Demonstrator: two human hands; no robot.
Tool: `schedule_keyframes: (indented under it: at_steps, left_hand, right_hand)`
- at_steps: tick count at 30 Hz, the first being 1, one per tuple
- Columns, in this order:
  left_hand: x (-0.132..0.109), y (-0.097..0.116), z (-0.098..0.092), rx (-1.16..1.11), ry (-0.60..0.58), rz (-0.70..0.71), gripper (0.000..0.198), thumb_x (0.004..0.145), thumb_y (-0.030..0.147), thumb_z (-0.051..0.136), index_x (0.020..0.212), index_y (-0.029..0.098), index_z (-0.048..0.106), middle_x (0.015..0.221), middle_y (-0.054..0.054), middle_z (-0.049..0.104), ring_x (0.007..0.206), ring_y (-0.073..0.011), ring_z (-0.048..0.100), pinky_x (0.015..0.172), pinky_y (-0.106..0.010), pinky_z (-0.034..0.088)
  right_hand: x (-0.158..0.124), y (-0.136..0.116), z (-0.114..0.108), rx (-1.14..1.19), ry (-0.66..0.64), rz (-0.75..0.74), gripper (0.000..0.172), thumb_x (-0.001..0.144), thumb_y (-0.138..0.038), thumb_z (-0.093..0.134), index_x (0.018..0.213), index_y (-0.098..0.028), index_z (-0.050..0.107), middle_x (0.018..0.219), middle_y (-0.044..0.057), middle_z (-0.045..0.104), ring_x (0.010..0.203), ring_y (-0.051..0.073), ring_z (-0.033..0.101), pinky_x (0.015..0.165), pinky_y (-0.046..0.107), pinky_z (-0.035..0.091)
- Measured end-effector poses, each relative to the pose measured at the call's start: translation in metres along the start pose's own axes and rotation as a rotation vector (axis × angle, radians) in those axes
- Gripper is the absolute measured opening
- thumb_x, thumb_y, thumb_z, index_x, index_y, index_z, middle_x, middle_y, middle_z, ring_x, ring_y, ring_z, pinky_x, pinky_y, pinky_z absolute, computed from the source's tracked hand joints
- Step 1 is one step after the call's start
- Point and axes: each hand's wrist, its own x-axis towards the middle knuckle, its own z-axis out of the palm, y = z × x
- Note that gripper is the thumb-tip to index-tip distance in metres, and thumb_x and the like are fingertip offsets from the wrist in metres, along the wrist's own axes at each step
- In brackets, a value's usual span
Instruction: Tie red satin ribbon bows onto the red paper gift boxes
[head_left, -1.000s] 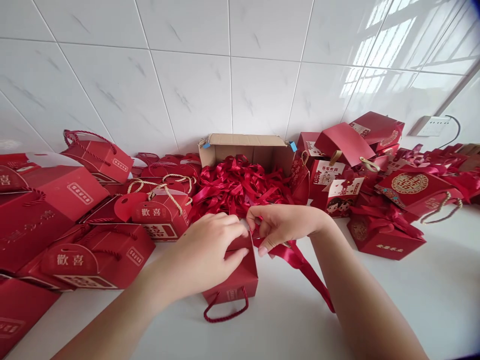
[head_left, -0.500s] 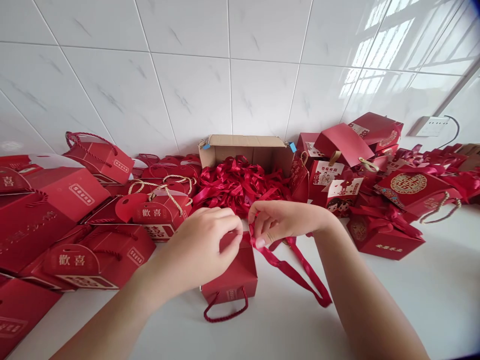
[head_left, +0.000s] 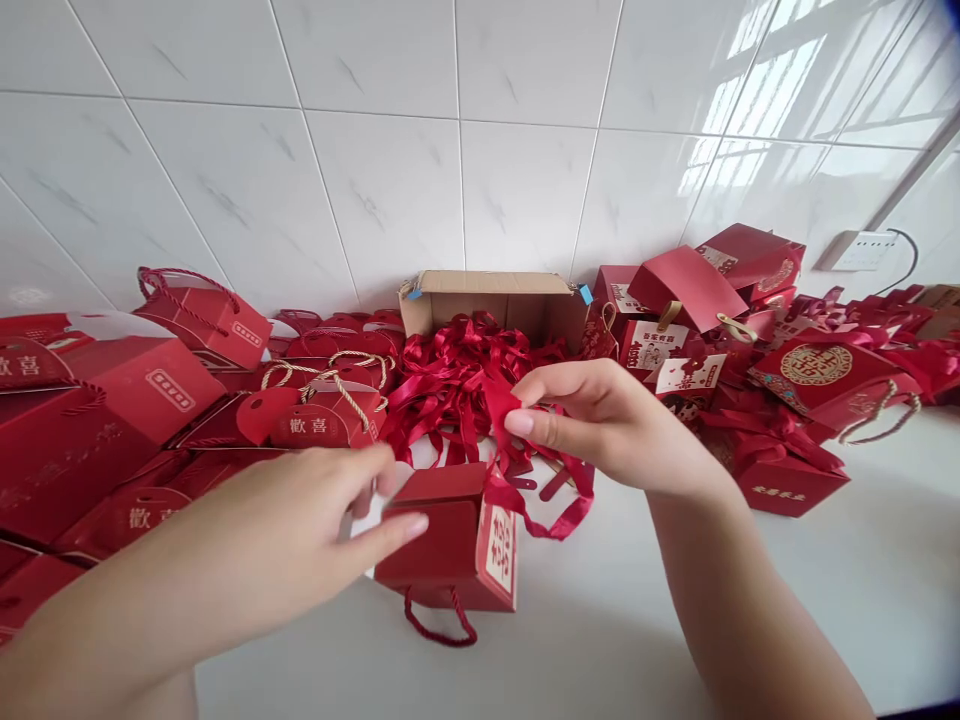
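A small red gift box (head_left: 457, 540) with a cord handle lies on the white counter (head_left: 600, 620) in front of me. My left hand (head_left: 300, 540) pinches its near left edge between thumb and fingers. Above and to the right, my right hand (head_left: 592, 420) is closed on a red ribbon (head_left: 525, 480). The ribbon runs from my fingers down to the box top and loops on the counter beside it.
An open cardboard box (head_left: 491, 295) spilling red ribbons (head_left: 457, 375) stands against the tiled wall. Red gift boxes (head_left: 150, 400) crowd the left side, and more red boxes (head_left: 757, 340) pile up on the right. A wall socket (head_left: 862, 250) is at far right.
My right hand rose and pulled the ribbon up, gathering its long tail in toward the box. My left hand slid left to the box's edge, and the box turned, showing its labelled end.
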Motion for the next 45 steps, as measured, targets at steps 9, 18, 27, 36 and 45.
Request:
schedule_keyframes:
  at_steps: [9, 18, 27, 36, 45]
  left_hand:
    - [0.019, -0.004, 0.019, 0.076, -0.264, -0.012, 0.038, 0.075, 0.060, 0.053, 0.073, 0.023, 0.056, 0.069, -0.003, 0.063, 0.057, -0.0196, 0.056, 0.047, -0.028, 0.031]
    - [0.035, 0.027, 0.022, 0.179, -0.288, 0.158, 0.024, 0.083, 0.034, 0.047, 0.064, 0.020, 0.050, 0.060, -0.001, 0.058, 0.051, -0.0152, 0.047, 0.047, -0.027, 0.025]
    - [0.037, 0.031, 0.030, 0.195, -0.142, 0.281, 0.020, 0.083, 0.023, 0.042, 0.064, 0.020, 0.047, 0.058, 0.001, 0.055, 0.046, -0.0121, 0.044, 0.046, -0.026, 0.021]
    - [0.038, 0.027, 0.037, 0.301, -0.004, 0.269, 0.021, 0.070, 0.013, 0.046, 0.053, 0.018, 0.034, 0.045, 0.003, 0.034, 0.042, -0.0114, 0.024, 0.045, -0.028, 0.018]
    - [0.044, 0.032, 0.038, 0.277, -0.033, 0.248, 0.024, 0.075, 0.015, 0.045, 0.054, 0.018, 0.033, 0.049, 0.002, 0.032, 0.045, -0.0114, 0.022, 0.048, -0.030, 0.018]
  right_hand:
    - [-0.004, -0.011, 0.004, -0.154, -0.049, 0.054, 0.017, 0.087, -0.025, 0.062, 0.076, -0.013, 0.065, 0.068, 0.000, 0.059, 0.059, 0.008, 0.050, 0.055, 0.020, 0.042]
    - [-0.005, -0.008, 0.004, -0.135, 0.036, 0.062, 0.014, 0.085, -0.023, 0.064, 0.075, -0.013, 0.063, 0.064, -0.003, 0.053, 0.056, 0.005, 0.044, 0.049, 0.017, 0.037]
    - [-0.005, -0.008, 0.004, -0.092, 0.118, 0.056, 0.015, 0.084, -0.026, 0.066, 0.075, -0.014, 0.063, 0.063, -0.002, 0.053, 0.054, 0.007, 0.045, 0.047, 0.019, 0.036]
    - [-0.005, -0.011, 0.005, -0.197, 0.035, 0.087, 0.016, 0.085, -0.023, 0.062, 0.071, -0.014, 0.061, 0.061, -0.002, 0.054, 0.054, 0.007, 0.045, 0.048, 0.019, 0.036]
    - [0.000, -0.003, 0.014, -0.098, 0.441, -0.132, 0.019, 0.086, -0.034, 0.062, 0.076, -0.018, 0.058, 0.067, -0.001, 0.053, 0.058, 0.009, 0.047, 0.052, 0.022, 0.039]
